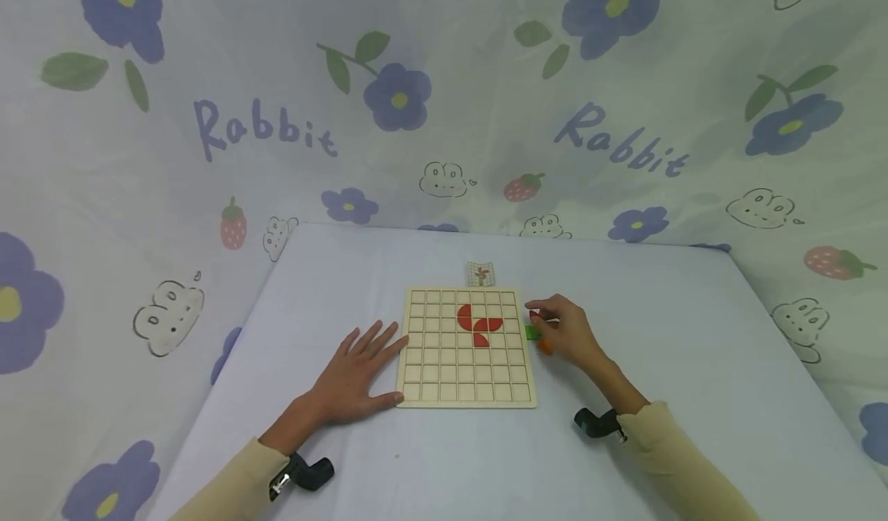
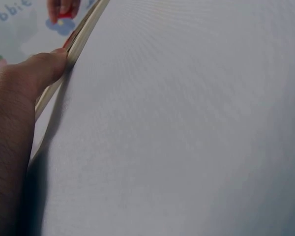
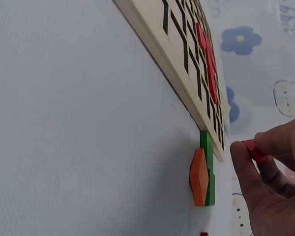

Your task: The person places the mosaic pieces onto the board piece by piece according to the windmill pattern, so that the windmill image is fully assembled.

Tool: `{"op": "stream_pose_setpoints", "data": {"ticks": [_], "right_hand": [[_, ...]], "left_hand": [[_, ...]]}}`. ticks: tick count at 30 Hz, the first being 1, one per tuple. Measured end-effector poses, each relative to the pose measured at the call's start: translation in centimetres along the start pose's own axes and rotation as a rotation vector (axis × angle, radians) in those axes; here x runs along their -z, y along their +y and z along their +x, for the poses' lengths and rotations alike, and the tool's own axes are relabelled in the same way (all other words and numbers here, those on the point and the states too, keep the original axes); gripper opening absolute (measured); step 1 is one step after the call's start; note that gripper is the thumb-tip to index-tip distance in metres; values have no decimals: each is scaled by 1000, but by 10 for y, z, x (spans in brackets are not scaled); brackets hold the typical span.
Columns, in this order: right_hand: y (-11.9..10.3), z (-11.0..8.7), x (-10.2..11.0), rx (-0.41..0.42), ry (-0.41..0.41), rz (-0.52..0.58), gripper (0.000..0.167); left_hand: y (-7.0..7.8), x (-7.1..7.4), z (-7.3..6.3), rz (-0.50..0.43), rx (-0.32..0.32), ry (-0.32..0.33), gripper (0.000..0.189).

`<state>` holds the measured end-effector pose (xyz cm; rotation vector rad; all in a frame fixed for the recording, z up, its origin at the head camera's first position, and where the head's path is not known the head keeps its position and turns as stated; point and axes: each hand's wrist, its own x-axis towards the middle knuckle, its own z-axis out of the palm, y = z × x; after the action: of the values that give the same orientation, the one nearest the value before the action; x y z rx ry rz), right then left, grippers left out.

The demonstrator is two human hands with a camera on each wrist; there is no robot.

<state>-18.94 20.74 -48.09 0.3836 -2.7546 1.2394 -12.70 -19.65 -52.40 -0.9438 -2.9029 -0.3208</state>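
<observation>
A pale wooden grid board [image 1: 430,372] lies on the table, with several red curved pieces [image 1: 489,324] set in its squares right of the middle. My left hand [image 1: 355,381] lies with fingers spread beside the board, fingertips and thumb at its left edge. Beyond the board's right edge, my right hand [image 1: 570,334] pinches a small red piece [image 3: 256,151] between thumb and fingers, partly hidden by them. Below it, green blocks [image 3: 207,147] sit against the board's edge, and an orange diamond-shaped block [image 3: 199,178] lies against them.
Behind the board is a small pattern card [image 1: 480,274] showing a red figure on a grid. Another red piece [image 3: 204,234] shows at the lower edge of the right wrist view. White cloth [image 1: 333,274] covers the table, and a printed curtain [image 1: 444,143] hangs behind it.
</observation>
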Motion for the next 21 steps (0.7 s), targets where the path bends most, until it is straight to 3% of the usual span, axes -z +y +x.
{"op": "stream_pose_setpoints", "data": {"ticks": [5, 12, 21], "right_hand": [[-4, 0, -6, 8, -34, 25, 16], [-7, 1, -16, 110, -82, 20, 23], [-17, -3, -25, 51, -104, 111, 8]], "left_hand": [[0, 0, 0, -17, 5, -6, 90], [0, 2, 0, -20, 4, -3, 90], [1, 4, -1, -7, 3, -8, 90]]}}
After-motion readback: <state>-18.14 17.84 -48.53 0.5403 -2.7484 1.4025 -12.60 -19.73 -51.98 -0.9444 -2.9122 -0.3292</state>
